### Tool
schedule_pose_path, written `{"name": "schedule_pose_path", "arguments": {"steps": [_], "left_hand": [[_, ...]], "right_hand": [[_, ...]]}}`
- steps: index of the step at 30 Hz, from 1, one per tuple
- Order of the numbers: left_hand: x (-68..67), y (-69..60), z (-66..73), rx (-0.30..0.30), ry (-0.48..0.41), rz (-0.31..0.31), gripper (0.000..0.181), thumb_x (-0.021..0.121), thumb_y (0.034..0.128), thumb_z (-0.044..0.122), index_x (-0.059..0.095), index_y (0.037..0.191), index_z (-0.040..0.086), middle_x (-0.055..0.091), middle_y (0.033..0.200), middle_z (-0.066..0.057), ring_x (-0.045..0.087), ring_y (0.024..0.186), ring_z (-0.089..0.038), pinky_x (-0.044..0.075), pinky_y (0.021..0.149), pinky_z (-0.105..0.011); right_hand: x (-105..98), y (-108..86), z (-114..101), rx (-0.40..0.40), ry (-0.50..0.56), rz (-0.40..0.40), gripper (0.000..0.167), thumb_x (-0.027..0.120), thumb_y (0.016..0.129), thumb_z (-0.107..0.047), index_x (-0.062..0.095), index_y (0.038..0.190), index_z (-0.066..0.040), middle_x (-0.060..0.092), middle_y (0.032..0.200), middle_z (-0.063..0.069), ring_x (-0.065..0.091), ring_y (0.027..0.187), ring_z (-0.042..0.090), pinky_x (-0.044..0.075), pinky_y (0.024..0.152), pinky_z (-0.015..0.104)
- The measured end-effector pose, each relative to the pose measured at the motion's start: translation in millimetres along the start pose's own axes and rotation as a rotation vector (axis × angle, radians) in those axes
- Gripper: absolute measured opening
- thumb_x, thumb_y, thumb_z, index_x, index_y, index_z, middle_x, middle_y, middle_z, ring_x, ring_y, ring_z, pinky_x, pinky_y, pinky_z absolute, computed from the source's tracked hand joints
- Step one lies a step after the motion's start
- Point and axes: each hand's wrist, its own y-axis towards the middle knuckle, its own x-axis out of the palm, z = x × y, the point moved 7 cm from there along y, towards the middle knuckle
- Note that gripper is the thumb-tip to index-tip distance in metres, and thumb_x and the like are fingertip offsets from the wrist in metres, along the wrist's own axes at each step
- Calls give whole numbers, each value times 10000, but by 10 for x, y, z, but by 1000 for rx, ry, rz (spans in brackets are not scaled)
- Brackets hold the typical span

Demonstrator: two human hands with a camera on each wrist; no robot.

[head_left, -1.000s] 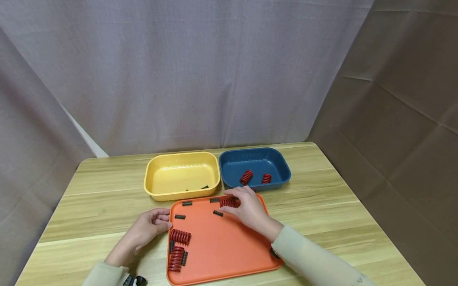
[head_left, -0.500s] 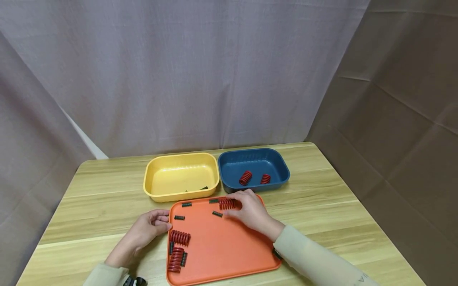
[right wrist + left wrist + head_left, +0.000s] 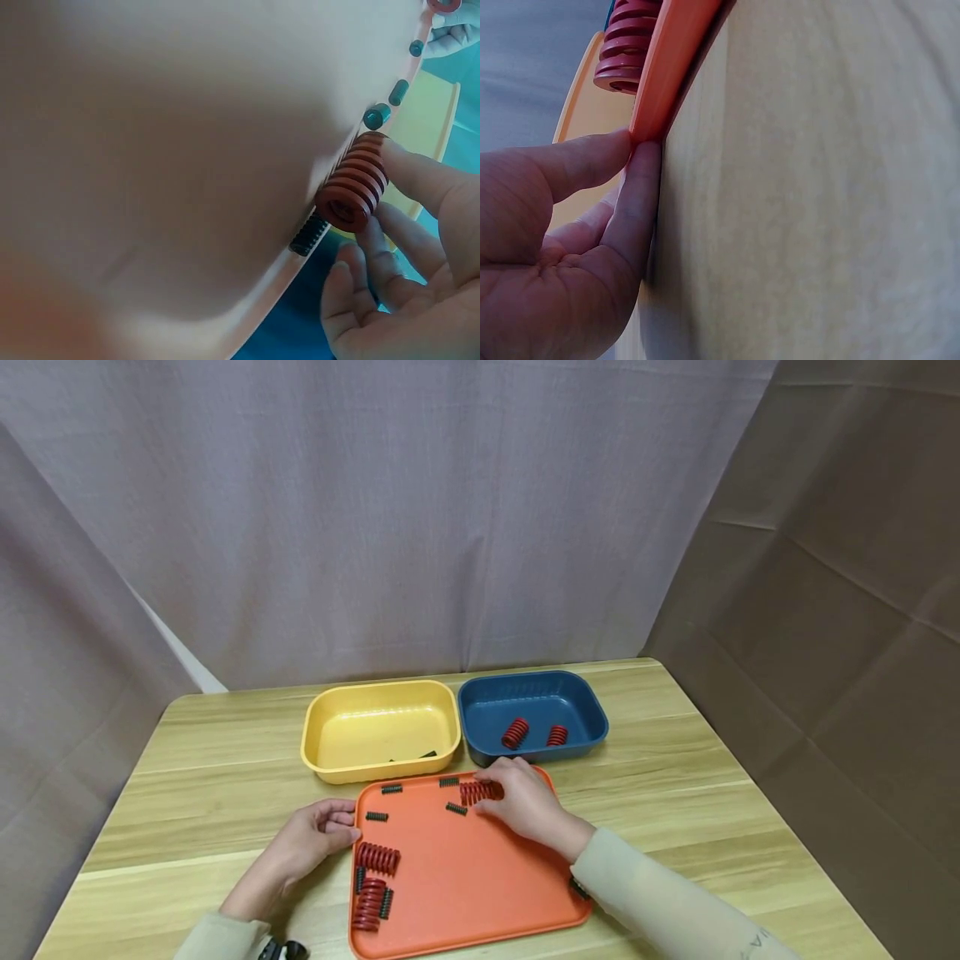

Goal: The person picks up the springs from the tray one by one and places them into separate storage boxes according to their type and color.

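In the head view, an orange tray (image 3: 472, 877) bears several red and small dark springs. My right hand (image 3: 528, 806) holds a red spring (image 3: 476, 792) by its two ends, thumb at one and a finger at the other, near the tray's far rim. The right wrist view shows this red spring (image 3: 356, 180) lying along the rim, a small dark spring (image 3: 307, 236) close by it. My left hand (image 3: 311, 839) pinches the tray's left edge; in the left wrist view the thumb and a finger meet on the orange rim (image 3: 664, 82).
A yellow bin (image 3: 378, 731) with dark pieces stands behind the tray, beside a blue bin (image 3: 536, 685) with two red springs. Two more red springs (image 3: 378, 858) lie at the tray's left side, with dark springs (image 3: 386, 903) around them. A grey curtain (image 3: 450, 527) hangs behind.
The red spring in my right hand has shifted very slightly toward the near side of the tray. My left hand has stayed at the tray's edge.
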Motion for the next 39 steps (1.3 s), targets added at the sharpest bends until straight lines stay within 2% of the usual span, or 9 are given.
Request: {"name": "schedule_pose_path", "arguments": {"steps": [2, 6, 9, 13, 15, 22, 26, 32, 39], "left_hand": [[1, 0, 0, 1, 2, -1, 452, 716, 816, -25, 559, 1238, -73, 613, 1013, -137, 616, 885, -219, 533, 754, -262], [1, 5, -3, 2, 2, -2, 453, 715, 815, -28, 558, 1238, -74, 614, 1013, -141, 617, 885, -222, 534, 754, -262], [2, 2, 4, 6, 3, -5, 455, 716, 817, -27, 555, 1240, -79, 614, 1019, -147, 617, 886, -222, 534, 754, -258], [3, -1, 15, 12, 3, -7, 462, 714, 819, -31, 548, 1245, -89, 614, 1024, -153, 616, 886, -222, 533, 748, -254], [1, 0, 12, 9, 3, -5, 464, 713, 819, -34, 545, 1248, -90, 614, 1025, -154, 615, 883, -222, 533, 743, -254], [-7, 8, -1, -2, 22, 0, 473, 714, 818, -32, 540, 1254, -90, 614, 1023, -149, 613, 875, -220, 532, 736, -259], [-17, 16, -15, -5, 38, 7, 474, 718, 815, -27, 545, 1253, -85, 616, 1022, -141, 613, 876, -220, 531, 733, -258], [-17, 20, -8, -3, 14, 4, 453, 717, 818, -30, 558, 1239, -79, 612, 1014, -146, 611, 867, -215, 532, 730, -259], [-23, 11, 1, 3, 24, -1, 467, 729, 814, -8, 556, 1242, -76, 618, 1012, -143, 611, 862, -210, 530, 730, -264]], "right_hand": [[13, 8, -8, 3, -24, -25, 382, 816, 778, -305, 728, 1113, -146, 611, 984, -45, 479, 896, 164, 438, 803, 345], [42, 13, -15, 13, -58, -70, 340, 811, 783, -285, 732, 1083, -147, 615, 970, -30, 533, 970, 213, 395, 992, 415], [54, 10, -15, 23, -56, -81, 333, 813, 782, -284, 729, 1075, -151, 632, 993, -14, 545, 994, 240, 384, 1012, 444], [53, 6, -16, 17, -52, -76, 337, 812, 782, -286, 724, 1074, -142, 653, 1016, 4, 548, 988, 260, 436, 921, 440], [54, -2, -13, 12, -56, -74, 347, 808, 787, -295, 721, 1083, -137, 660, 1029, 6, 554, 1004, 259, 435, 930, 439], [3, -30, 10, 12, -27, -61, 342, 805, 788, -304, 719, 1077, -141, 645, 992, -21, 501, 923, 199, 452, 811, 371], [-131, -19, 14, 24, 20, -23, 329, 809, 787, -282, 718, 1071, -144, 646, 979, -39, 482, 903, 173, 447, 788, 346], [-442, 13, 52, 24, 90, 79, 294, 814, 786, -269, 718, 1040, -156, 631, 957, -72, 499, 891, 156, 447, 790, 336], [-752, 59, 232, 45, 116, 171, 338, 799, 802, -281, 710, 1083, -115, 648, 979, -18, 535, 932, 190, 458, 783, 362]]}}
